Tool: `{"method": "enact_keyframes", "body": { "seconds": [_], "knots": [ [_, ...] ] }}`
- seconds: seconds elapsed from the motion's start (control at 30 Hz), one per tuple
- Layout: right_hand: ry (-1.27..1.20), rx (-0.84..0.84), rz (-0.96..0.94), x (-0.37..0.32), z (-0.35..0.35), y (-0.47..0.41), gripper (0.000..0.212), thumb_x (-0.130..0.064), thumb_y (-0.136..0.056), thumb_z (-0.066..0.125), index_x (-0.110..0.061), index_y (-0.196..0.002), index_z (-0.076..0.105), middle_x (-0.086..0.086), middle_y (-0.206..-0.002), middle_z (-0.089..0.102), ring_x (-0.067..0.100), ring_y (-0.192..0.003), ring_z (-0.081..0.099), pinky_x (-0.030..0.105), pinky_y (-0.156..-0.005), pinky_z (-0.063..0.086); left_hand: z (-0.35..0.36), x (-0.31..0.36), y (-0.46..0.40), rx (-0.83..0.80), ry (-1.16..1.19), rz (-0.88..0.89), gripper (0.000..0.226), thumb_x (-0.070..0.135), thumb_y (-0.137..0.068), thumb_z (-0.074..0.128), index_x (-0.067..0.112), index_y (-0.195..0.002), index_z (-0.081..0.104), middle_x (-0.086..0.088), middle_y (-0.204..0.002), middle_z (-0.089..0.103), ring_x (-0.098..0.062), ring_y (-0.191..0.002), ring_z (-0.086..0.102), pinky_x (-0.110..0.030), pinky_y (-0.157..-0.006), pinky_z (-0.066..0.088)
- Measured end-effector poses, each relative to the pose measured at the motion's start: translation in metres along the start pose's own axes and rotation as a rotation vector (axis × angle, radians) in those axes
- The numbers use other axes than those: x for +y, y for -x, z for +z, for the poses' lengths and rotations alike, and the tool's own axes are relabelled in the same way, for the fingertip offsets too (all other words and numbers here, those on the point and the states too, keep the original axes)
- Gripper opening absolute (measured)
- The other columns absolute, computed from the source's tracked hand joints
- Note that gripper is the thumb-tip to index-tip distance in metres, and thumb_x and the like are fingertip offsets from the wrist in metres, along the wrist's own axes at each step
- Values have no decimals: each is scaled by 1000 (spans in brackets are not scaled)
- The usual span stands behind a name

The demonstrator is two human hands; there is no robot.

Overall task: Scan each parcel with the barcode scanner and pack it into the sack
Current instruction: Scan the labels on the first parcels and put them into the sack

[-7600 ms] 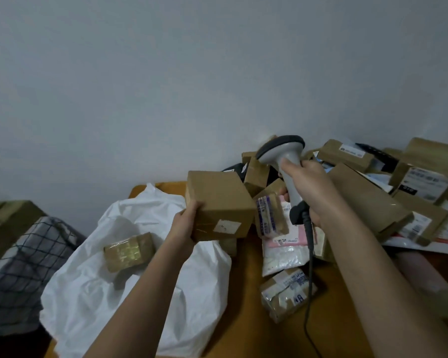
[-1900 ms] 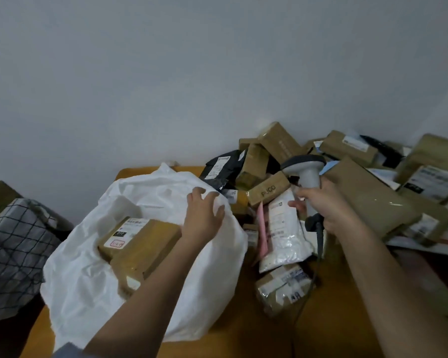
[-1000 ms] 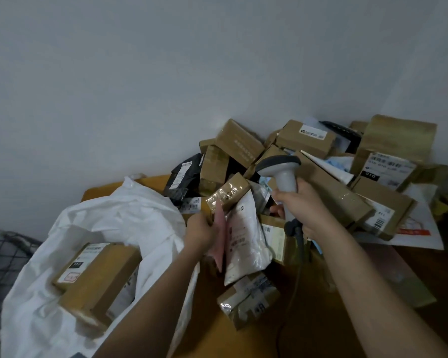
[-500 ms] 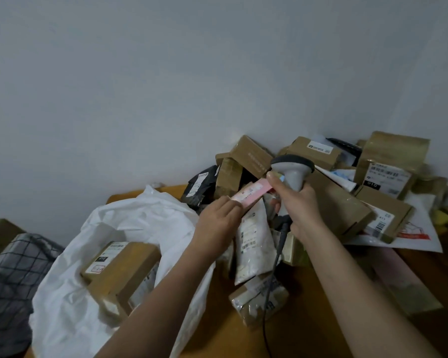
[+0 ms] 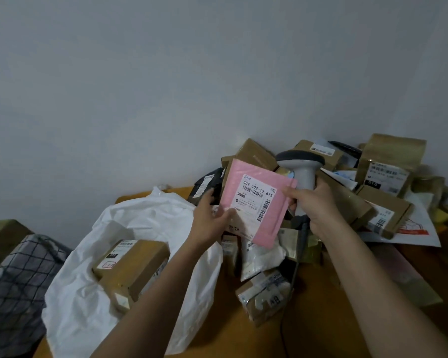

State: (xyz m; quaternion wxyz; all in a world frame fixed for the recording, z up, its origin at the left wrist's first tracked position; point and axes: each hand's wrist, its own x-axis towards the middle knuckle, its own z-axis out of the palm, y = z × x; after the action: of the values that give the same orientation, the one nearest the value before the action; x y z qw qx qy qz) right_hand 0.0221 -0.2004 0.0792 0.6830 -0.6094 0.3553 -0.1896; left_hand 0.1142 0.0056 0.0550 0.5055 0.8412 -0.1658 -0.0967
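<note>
Person stands at an orange table (image 5: 321,339), both hands up on 1 pink mailer (image 5: 256,202). Left hand (image 5: 212,218) pinches its lower left edge, thumb on the front near the label (image 5: 255,200), fingers behind. Right hand (image 5: 318,202) is wrapped round the handle of the scanner (image 5: 301,164) and its thumb and forefinger also nip the mailer's right edge. Label faces the person, barcode readable side out. The scanner's head sits above and behind the mailer's right corner and its window can't be seen, so I'd say this parcel isn't scanned yet; the label needs to get in front of the head.

White sack (image 5: 88,293) lies open at near left, half off the table edge. 1 brown box (image 5: 130,267) with a label sits in its mouth, so at least 1 parcel looks packed; more may be hidden under it, can't tell.

Left to do: plenty. Pile (image 5: 347,182) of brown boxes and bags fills the far right against the wall, more than 10 by rough count. Near the middle, just below the mailer, lie a white bag (image 5: 259,257) and a small taped box (image 5: 267,295). Scanner cable (image 5: 295,267) trails down between them toward the near edge.

Judgement: early in the task, most parcels still waiting.
</note>
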Motion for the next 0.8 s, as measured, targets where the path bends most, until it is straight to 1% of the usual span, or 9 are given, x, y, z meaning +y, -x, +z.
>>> {"method": "enact_keyframes", "body": {
  "seconds": [0.07,0.13,0.2,0.27,0.4,0.53,0.6,0.7,0.8],
  "knots": [
    [15,-12,-12,-1,0,2,29,-12,-80,78,-16,-101,58,5,-79,68,10,-56,63,26,-50,51,-2,-2,3,-142,95,-63,27,17,-91,67,17,-117,59,-6,-123,65,-8,-96,66,-25,-71,58],
    [28,-7,-27,-2,1,4,28,-15,-81,78,-16,-101,59,7,-79,68,13,-59,64,31,-55,54,-3,-6,6,-162,188,-108,8,9,-94,62,11,-101,64,-12,-110,71,-19,-89,71,-32,-66,59],
    [43,17,-39,-4,3,8,25,-25,-82,77,-17,-99,60,5,-76,67,14,-61,63,33,-59,55,-5,-9,7,-97,312,-183,7,4,-95,59,7,-98,65,-14,-106,72,-30,-89,71,-44,-70,61],
    [73,21,-64,-7,3,14,22,-36,-85,72,-19,-94,60,2,-69,66,12,-57,61,32,-58,53,-8,-12,8,-5,415,-257,8,2,-94,59,5,-100,63,-13,-106,70,-31,-89,71,-45,-67,62],
    [102,-147,-60,-23,6,32,27,-47,-93,55,-21,-94,60,2,-72,64,10,-53,61,33,-61,50,-11,-17,6,130,521,-357,13,1,-94,59,2,-107,59,-12,-107,67,-31,-93,70,-45,-70,62],
    [168,-317,-52,-42,11,57,28,-44,-99,47,-19,-105,58,6,-76,63,8,-49,61,27,-52,48,-12,-20,4,208,557,-393,6,1,-94,59,1,-100,58,-18,-111,67,-38,-98,68,-53,-82,58],
    [204,-372,-83,-51,13,69,29,-41,-101,47,-16,-106,60,4,-75,61,10,-53,60,32,-60,48,-13,-22,5,236,552,-403,5,1,-94,60,2,-98,58,-18,-111,66,-38,-98,68,-48,-79,60],
    [242,-407,-125,-64,15,86,28,-37,-102,46,-13,-100,60,6,-71,59,10,-49,58,34,-58,46,-16,-25,6,257,557,-405,4,1,-94,60,3,-98,59,-17,-110,67,-34,-94,69,-35,-65,61],
    [270,-408,-148,-76,15,101,33,-35,-102,46,-6,-107,59,8,-74,58,15,-56,57,35,-59,46,-18,-27,7,264,561,-422,16,1,-95,59,-3,-110,58,-19,-114,66,-36,-97,69,-36,-67,60]
  ]
}}
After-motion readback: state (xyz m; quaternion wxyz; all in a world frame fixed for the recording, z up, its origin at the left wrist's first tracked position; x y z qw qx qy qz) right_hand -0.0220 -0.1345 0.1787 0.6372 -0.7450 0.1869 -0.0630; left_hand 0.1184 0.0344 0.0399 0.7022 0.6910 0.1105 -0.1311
